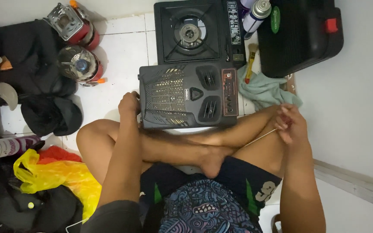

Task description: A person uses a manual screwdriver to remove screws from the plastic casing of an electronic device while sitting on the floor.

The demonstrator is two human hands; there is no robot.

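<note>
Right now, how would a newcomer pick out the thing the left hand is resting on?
Start at the black single-burner gas stove on the white tiled floor. Directly below it, against the crossed legs, lies a dark grey slotted panel, with the left hand on its left edge. Unlike the stove, it has grilles and two recessed vents, no burner.

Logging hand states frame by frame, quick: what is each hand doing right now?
Left hand: closed on the left edge of the black speaker.
Right hand: closed, pinching a thin stick.
</note>
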